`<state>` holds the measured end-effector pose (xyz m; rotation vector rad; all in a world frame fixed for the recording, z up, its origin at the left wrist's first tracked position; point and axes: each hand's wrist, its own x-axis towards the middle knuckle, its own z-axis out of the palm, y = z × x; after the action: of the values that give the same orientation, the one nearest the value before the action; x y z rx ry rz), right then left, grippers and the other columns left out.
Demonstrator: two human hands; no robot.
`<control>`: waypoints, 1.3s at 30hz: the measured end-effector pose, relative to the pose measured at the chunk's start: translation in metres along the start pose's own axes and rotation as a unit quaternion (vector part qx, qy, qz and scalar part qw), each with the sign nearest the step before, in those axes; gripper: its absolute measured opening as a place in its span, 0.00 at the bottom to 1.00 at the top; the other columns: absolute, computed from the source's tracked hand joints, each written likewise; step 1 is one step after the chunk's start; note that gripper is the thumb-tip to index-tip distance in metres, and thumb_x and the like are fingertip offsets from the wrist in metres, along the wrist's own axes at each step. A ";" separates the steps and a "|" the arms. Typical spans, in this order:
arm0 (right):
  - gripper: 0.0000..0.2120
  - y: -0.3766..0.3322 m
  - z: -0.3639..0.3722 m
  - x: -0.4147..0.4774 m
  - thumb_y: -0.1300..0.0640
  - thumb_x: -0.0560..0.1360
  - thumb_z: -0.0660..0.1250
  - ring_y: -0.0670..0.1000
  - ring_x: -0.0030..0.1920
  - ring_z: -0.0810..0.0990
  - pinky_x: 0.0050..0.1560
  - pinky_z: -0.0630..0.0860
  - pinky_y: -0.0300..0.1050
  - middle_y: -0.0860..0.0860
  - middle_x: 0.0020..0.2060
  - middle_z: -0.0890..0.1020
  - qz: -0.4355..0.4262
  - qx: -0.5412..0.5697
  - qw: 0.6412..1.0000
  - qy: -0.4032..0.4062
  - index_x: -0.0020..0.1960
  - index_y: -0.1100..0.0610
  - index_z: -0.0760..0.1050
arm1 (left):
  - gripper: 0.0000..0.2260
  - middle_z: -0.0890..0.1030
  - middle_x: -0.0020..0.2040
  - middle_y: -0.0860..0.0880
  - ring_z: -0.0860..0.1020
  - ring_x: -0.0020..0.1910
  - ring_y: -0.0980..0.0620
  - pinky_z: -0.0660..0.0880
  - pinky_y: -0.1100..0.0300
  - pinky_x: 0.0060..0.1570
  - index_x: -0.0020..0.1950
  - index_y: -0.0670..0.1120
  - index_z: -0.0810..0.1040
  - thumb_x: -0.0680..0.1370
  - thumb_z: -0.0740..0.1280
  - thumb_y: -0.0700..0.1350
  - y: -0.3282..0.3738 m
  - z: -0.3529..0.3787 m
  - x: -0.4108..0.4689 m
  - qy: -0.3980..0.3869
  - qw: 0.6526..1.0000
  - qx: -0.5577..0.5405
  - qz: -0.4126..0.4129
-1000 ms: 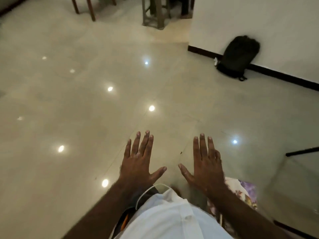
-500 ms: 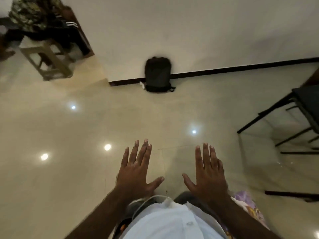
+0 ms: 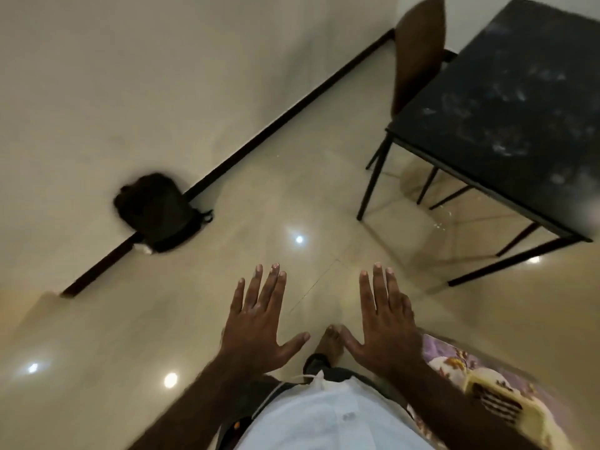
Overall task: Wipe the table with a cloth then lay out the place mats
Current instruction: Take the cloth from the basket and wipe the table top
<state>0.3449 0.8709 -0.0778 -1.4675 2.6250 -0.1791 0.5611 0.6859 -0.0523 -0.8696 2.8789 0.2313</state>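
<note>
A black table (image 3: 506, 125) with pale smears on its top stands at the upper right on thin black legs. My left hand (image 3: 259, 323) and my right hand (image 3: 383, 323) are held out flat over the floor, fingers spread, with nothing in them, well short of the table. A patterned purple and cream fabric thing (image 3: 480, 391), perhaps place mats, shows under my right forearm at the lower right; I cannot tell how it is held. No wiping cloth is in sight.
A brown chair (image 3: 418, 50) stands tucked at the table's far side. A black backpack (image 3: 159, 212) leans against the white wall at its dark skirting. The glossy beige floor (image 3: 130, 319) spreads between me and the table. My bare foot (image 3: 331, 341) shows below.
The view has swung to the right: the backpack slid to the left and the black table and chair came into sight. Both hands stayed flat and spread in front of me.
</note>
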 end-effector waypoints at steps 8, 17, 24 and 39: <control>0.53 0.050 -0.022 0.066 0.27 0.78 0.65 0.65 0.89 0.50 0.79 0.66 0.71 0.60 0.90 0.48 0.154 0.020 0.986 0.051 0.90 0.57 0.53 | 0.54 0.43 0.92 0.48 0.41 0.90 0.42 0.53 0.31 0.85 0.91 0.46 0.46 0.78 0.54 0.82 0.019 -0.031 0.169 -0.027 0.985 0.006 0.171; 0.52 0.082 -0.033 0.099 0.29 0.78 0.65 0.64 0.89 0.51 0.80 0.66 0.70 0.60 0.90 0.48 0.423 0.024 0.901 0.098 0.90 0.57 0.52 | 0.53 0.46 0.92 0.49 0.42 0.90 0.43 0.52 0.34 0.86 0.91 0.47 0.48 0.77 0.48 0.82 0.087 -0.048 0.370 -0.079 0.904 0.029 0.419; 0.53 0.078 -0.043 0.082 0.25 0.78 0.62 0.63 0.90 0.46 0.84 0.58 0.69 0.57 0.90 0.45 0.640 0.034 0.759 0.113 0.91 0.54 0.49 | 0.55 0.40 0.91 0.48 0.38 0.89 0.41 0.42 0.39 0.86 0.91 0.48 0.45 0.76 0.49 0.84 0.186 -0.053 0.445 -0.136 0.771 0.097 0.614; 0.52 0.098 0.024 -0.060 0.31 0.79 0.69 0.66 0.88 0.56 0.77 0.69 0.73 0.63 0.88 0.56 0.794 0.090 0.582 0.150 0.90 0.61 0.53 | 0.54 0.39 0.91 0.46 0.39 0.90 0.40 0.47 0.33 0.86 0.91 0.47 0.41 0.78 0.51 0.82 0.428 0.038 0.324 -0.181 0.534 0.181 0.806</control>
<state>0.2985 0.9721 -0.1139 1.3276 2.8206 -0.4250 0.0573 0.8698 -0.0959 1.7899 2.0812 -0.0807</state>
